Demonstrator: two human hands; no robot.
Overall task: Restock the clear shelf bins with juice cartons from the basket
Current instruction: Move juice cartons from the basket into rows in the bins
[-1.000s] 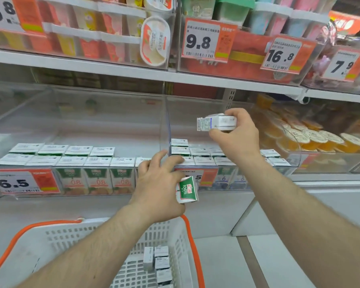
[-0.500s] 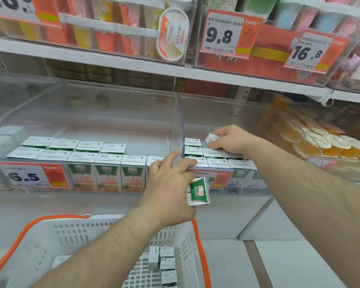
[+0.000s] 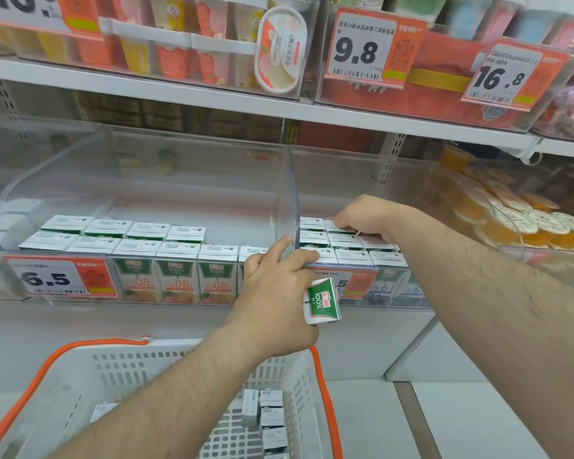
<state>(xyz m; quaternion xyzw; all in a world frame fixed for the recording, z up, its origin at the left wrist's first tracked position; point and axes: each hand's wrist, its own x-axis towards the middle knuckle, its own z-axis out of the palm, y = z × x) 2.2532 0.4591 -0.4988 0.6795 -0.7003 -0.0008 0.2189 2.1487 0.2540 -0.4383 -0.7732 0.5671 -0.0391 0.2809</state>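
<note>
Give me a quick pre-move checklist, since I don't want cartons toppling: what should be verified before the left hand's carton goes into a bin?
1. Left hand has a firm grip on the green carton: ok, though its fingers also rest on the bin's front edge.
2. Right hand out of the right bin: not ok, it is inside, on the back row of cartons.
3. Right hand has let go of its carton: cannot tell, the fingers are hidden.
4. Room in the left bin: ok, bare floor shows behind its rows.
5. Which bin the green carton belongs in: cannot tell.
6. Basket has more stock: ok, cartons lie inside.
</note>
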